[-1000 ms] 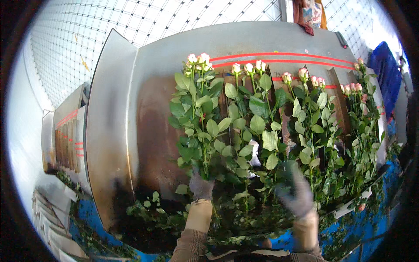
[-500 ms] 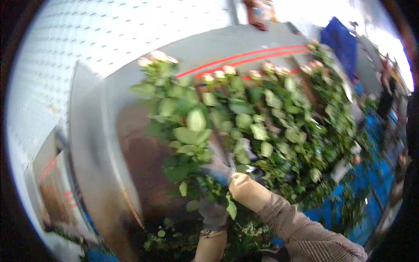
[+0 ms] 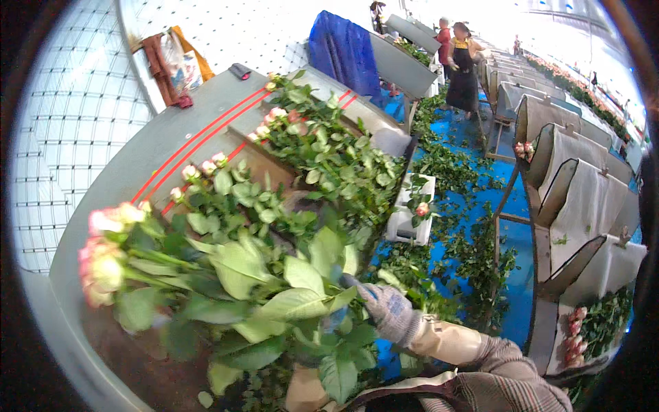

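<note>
A leafy bunch of roses (image 3: 268, 295) with pink and cream heads slants across the near left, close to me, its blooms pointing left. My right hand (image 3: 391, 309), in a grey knitted glove with a tan cuff, is closed at the stem end of this bunch; leaves cover part of its fingers. Leaves also hide my left hand, and just its tan cuff shows below the bunch. Behind it, more pale pink roses (image 3: 240, 192) lie in rows on the grey sorting table (image 3: 123, 165), their heads near red lines. A further leafy group of roses (image 3: 329, 144) lies beyond a low divider.
Cut leaves litter the blue floor (image 3: 439, 254) at the right, where a white crate (image 3: 412, 213) stands. A row of cloth-covered stands (image 3: 590, 199) runs along the right side. Blue sheeting (image 3: 343, 55) hangs behind the table. Two people (image 3: 463, 65) stand far back.
My view has swung right, bringing the aisle and stands into sight. The held bunch now looks larger and closer, tipped over to the left instead of pointing away.
</note>
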Tool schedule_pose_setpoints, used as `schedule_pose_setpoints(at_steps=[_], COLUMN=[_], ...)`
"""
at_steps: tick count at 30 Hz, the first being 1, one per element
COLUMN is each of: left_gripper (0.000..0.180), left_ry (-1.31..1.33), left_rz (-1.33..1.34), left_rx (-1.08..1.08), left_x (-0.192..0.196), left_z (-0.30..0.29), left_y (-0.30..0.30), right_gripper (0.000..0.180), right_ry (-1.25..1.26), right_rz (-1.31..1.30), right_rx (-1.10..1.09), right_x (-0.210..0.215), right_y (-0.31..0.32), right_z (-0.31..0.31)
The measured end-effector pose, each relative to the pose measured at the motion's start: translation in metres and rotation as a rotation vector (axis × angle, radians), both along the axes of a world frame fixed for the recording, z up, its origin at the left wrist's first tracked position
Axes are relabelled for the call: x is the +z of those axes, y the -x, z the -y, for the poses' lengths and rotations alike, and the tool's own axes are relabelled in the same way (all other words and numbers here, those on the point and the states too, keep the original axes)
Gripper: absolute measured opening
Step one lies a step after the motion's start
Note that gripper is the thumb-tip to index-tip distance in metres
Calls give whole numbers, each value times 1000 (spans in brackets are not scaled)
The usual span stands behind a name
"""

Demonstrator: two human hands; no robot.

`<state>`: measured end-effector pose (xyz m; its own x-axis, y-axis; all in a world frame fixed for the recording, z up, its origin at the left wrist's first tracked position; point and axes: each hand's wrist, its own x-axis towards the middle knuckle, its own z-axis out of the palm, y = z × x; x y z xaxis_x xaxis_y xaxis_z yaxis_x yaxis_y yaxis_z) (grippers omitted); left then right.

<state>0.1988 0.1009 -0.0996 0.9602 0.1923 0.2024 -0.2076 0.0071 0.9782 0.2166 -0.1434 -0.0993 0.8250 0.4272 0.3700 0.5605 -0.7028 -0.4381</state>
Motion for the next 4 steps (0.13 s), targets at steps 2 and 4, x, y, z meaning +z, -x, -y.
schedule_pose_setpoints(at_steps=[2,4], left_gripper=[60,61], left_ry=[-18,-41], left_rz=[-22,-60], left_rx=[-168,-306], left_x=[-14,-25], left_z=[77,146], left_y=[-30,-56], right_gripper=[113,115], right_ry=[167,94], right_rz=[-68,-72], right_rx=[-141,-202], right_x=[-9,2], right_y=[-7,-18], right_z=[82,152])
